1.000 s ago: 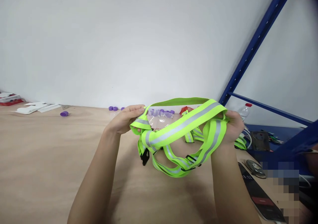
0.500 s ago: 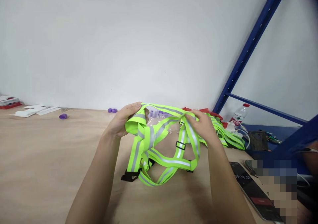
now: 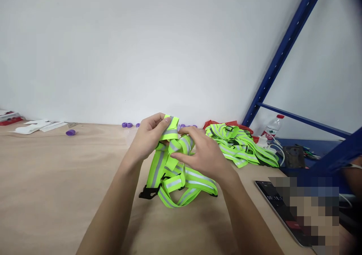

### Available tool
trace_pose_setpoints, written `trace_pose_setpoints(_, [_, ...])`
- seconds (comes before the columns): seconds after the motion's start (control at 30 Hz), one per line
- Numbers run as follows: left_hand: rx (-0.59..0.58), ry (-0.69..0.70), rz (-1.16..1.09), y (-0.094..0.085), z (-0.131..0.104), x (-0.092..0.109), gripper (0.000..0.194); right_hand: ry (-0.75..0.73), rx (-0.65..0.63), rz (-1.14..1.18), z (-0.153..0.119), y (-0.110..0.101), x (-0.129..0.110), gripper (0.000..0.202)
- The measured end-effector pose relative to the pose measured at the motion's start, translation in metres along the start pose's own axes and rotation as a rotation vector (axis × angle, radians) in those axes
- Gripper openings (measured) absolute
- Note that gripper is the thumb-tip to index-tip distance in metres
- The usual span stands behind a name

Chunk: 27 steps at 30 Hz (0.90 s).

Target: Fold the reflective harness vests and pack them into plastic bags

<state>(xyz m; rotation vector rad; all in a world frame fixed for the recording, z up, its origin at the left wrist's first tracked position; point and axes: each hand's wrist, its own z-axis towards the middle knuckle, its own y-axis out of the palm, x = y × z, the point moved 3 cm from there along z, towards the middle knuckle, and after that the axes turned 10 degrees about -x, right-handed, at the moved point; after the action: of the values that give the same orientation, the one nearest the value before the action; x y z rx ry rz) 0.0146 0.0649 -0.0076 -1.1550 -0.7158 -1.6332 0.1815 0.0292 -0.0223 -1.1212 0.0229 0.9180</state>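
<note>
Yellow-green silver-striped webbing harness (image 3: 171, 164) over mid-counter (image 3: 70, 172), seemingly part gathered: top band (image 3: 170, 132) doubled, pinched in left hand (image 3: 145, 138); right hand (image 3: 207, 153) parted around straps, grip unclear; lower loops (image 3: 172, 204), black plastic buckle (image 3: 149, 193) not yet gathered.

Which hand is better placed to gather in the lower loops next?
Probably the right hand: its thumb and fingers are spread apart at the yellow-green straps, while the left hand pinches the folded band at the top.
</note>
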Motion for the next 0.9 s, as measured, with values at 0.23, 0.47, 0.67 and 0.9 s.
trace_pose_setpoints(0.23, [0.086,0.022,0.089,-0.023,0.001,-0.003,0.038,-0.031,-0.077,0.082,-0.002,-0.008,0.009,0.022])
trace_pose_setpoints(0.47, [0.155,0.051,0.138,-0.033,0.003,-0.004,0.036,-0.062,-0.016,0.134,-0.001,-0.022,0.021,0.022])
trace_pose_setpoints(0.67, [0.214,0.069,0.129,-0.044,0.001,-0.002,0.035,0.076,-0.039,0.231,-0.006,-0.029,0.033,0.022])
trace_pose_setpoints(0.9, [0.200,-0.003,0.144,-0.048,-0.003,0.002,0.031,0.080,-0.027,0.505,-0.010,-0.039,0.048,0.024])
